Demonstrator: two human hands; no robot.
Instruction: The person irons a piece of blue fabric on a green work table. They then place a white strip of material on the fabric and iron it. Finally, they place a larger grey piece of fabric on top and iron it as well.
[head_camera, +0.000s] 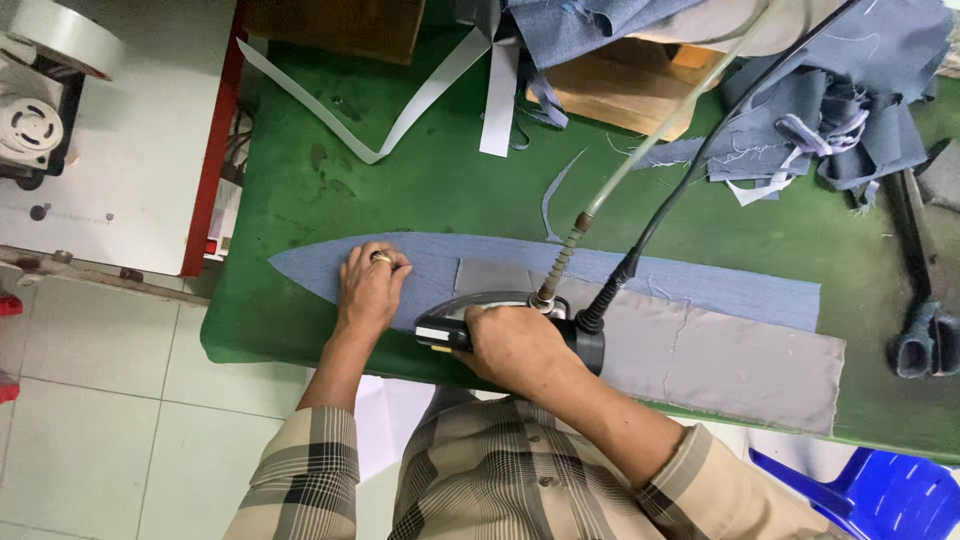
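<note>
Steam iron (500, 318) sits on the green padded desk (300, 190), near its front edge, on top of a grey rectangular fabric panel (720, 365) that overlaps a long blue denim-like strip (620, 275) tapering to a point at the left end. Right hand (515, 345) wraps the iron's handle from above, grip pressed together around it; iron body is dark with a metallic curved shell, mostly hidden under the hand. Black cord (680, 190) and a translucent hose (670, 120) with a coiled spring strain relief leave the iron's rear and run up to the top right. Left hand (372, 285) lies flat on the pointed end of the blue strip, fingers spread and pressing the cloth down, a ring on one finger; grip holds nothing. Grey panel looks smooth and matte, with a few creases and a loose thread near its top edge. Heap of blue fabric offcuts (820, 110) with frayed edges lies at the far right of the desk, partly over a wooden block (620, 90). White flat tape strips (430, 90) cross the far side in a V shape. Sewing machine (40, 90), white, stands on a separate white surface at left. Blue plastic chair (870, 495) shows at lower right. Sleeves are beige plaid.
</note>
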